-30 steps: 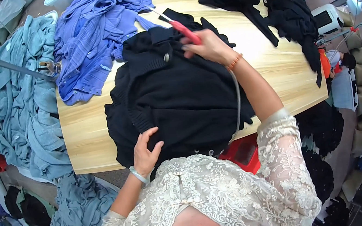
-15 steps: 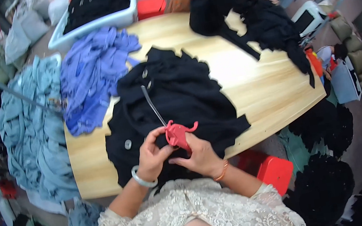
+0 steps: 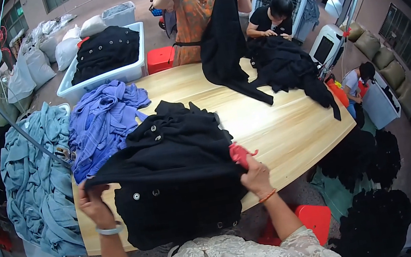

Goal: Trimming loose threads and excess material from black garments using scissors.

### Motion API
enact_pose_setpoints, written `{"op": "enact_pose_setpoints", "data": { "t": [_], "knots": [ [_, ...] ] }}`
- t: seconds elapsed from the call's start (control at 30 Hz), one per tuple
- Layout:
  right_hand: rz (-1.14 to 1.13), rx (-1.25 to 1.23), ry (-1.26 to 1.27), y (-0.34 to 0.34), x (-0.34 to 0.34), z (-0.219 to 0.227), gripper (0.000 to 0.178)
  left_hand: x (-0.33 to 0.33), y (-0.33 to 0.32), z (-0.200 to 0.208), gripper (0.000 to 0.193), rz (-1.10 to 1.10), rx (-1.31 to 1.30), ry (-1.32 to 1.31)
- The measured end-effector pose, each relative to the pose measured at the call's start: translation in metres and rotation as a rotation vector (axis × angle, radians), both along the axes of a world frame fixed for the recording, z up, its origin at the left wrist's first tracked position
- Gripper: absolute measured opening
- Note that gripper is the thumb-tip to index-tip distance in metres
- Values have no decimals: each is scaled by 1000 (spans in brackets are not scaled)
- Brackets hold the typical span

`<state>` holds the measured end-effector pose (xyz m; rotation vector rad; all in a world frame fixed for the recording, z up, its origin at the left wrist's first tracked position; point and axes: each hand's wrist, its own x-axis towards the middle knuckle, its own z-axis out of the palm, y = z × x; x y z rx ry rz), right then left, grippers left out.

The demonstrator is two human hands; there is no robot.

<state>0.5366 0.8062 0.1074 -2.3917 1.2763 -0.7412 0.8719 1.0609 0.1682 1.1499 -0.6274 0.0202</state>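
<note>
Lower centre of frame: a black garment with pale buttons is held up and spread between both hands, its lower part hanging over the near edge of the table.

Left hand, lower left: fingers clenched on the garment's left corner, raised above the table edge. A pale bracelet sits on that wrist.

Right hand, right of centre: fingers closed on the garment's right edge, with red scissors gripped in the same hand; the handles show just above the knuckles. An orange band is on this wrist.

Behind the held garment, centre of frame: a pile of black garments on the table, touching it. To the pile's left, a blue heap lies on the table. Further left, off the table, pale blue clothes hang in a mass.

Upper left: a white bin holding black garments. Beside it, a red stool.

Top centre: a person in orange lifts a black piece over the far table edge. Upper right: a second person bends over more black clothing.

Lower right: another red stool beside the wearer.
</note>
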Motion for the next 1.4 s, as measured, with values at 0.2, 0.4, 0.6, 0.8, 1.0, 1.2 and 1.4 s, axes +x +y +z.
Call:
{"op": "enact_pose_setpoints", "data": {
  "t": [0.2, 0.4, 0.6, 0.8, 1.0, 1.2, 1.4],
  "knots": [
    [291, 328, -295, -15, -70, 100, 22, 19, 90, 16, 19, 59, 19, 42],
    [372, 494, -165, -44, -61, 129, 10, 30, 106, -18, 17, -292, 630, 509],
    [37, 190, 621, -112, -1, 2, 27, 54, 34, -137, 23, -46, 761, 707],
    [-47, 67, 664, -73, -40, -31, 27, -51, -31, -90, 39, -41, 791, -524],
    [50, 183, 490, -41, -67, -4, 17, -134, -142, -104, 50, -636, 715, -1008],
    [35, 334, 658, -13, -94, 4, 15, -161, -197, -165, 61, -693, 975, -1368],
    [84, 354, 652, -3, -75, 15, 16, -161, -198, -172, 61, -669, 956, -1391]
  ]
}}
